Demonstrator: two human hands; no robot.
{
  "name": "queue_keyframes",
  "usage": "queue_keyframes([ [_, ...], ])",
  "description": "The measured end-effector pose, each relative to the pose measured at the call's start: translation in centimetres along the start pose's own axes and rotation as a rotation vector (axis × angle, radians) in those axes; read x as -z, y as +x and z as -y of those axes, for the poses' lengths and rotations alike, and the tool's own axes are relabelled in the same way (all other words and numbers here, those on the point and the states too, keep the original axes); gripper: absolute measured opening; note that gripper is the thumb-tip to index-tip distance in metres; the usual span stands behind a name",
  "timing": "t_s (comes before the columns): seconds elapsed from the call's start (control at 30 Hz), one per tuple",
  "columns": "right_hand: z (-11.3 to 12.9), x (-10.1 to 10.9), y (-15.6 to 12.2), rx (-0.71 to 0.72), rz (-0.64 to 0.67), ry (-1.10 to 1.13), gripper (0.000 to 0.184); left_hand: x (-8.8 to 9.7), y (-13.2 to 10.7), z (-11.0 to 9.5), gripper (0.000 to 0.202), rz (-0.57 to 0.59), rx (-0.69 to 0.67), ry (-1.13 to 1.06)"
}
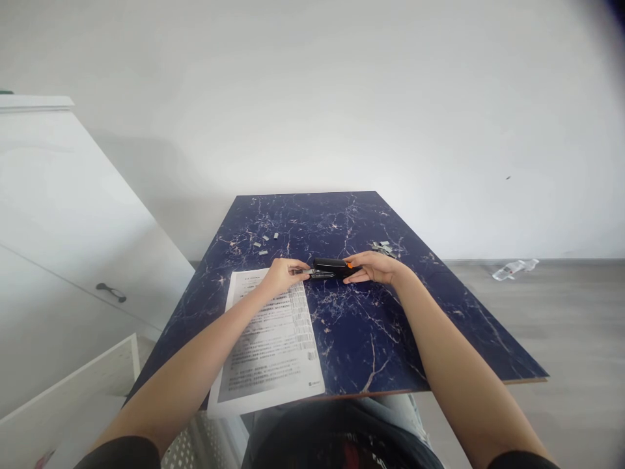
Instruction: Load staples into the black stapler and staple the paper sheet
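Observation:
A black stapler (331, 265) with an orange part is held between my two hands over the middle of the table. Its body looks spread apart, with a metallic strip showing along the lower half. My left hand (284, 275) pinches the left end of that lower strip. Around the right end, near the orange part, the fingers of my right hand (374, 266) are closed. Under my left hand and forearm lies a stack of printed paper (273, 352), reaching over the table's near edge.
The blue marbled table (351, 339) stands against a white wall. Several small metallic pieces (263, 253), perhaps staple strips, lie at the left, and a small pile (383, 248) sits beyond my right hand. A white cabinet (73, 228) stands left; a clear plastic item (515, 268) lies on the floor.

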State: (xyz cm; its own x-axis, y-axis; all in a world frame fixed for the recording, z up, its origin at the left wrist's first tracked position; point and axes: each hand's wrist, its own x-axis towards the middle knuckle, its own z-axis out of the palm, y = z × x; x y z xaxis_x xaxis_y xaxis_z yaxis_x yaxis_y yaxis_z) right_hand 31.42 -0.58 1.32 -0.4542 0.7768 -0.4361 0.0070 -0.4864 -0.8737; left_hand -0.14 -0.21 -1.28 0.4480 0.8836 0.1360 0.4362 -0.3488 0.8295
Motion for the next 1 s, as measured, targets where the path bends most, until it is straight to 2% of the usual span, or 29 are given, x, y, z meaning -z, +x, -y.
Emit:
queue_keyframes([
  [0.13,-0.17,0.06,0.21,-0.006,-0.027,-0.016,0.044,0.18,-0.22,-0.26,0.027,-0.015,-0.062,0.085],
  [0.4,-0.07,-0.18,0.15,-0.007,-0.052,-0.051,0.040,0.62,-0.46,-0.94,0.015,-0.001,-0.319,0.256],
  [0.53,0.13,-0.28,-0.02,-0.011,-0.061,-0.061,0.042,0.87,-0.53,-0.87,0.008,-0.050,-0.322,0.308],
  [0.7,0.19,-0.37,-0.14,0.002,-0.061,-0.079,0.044,1.02,-0.52,-0.73,0.020,-0.082,-0.307,0.305],
  [0.8,0.08,-0.31,-0.16,0.013,-0.091,-0.148,0.047,1.03,-0.52,-0.69,0.016,-0.067,-0.309,0.334],
  [0.9,-0.07,-0.23,-0.12,0.110,-0.138,-0.284,0.050,1.01,-0.53,-0.62,0.017,-0.054,-0.262,0.362],
  [1.0,-0.08,-0.40,0.03,0.344,-0.283,-0.462,0.054,0.99,-0.50,-0.52,0.019,-0.029,-0.249,0.350],
])
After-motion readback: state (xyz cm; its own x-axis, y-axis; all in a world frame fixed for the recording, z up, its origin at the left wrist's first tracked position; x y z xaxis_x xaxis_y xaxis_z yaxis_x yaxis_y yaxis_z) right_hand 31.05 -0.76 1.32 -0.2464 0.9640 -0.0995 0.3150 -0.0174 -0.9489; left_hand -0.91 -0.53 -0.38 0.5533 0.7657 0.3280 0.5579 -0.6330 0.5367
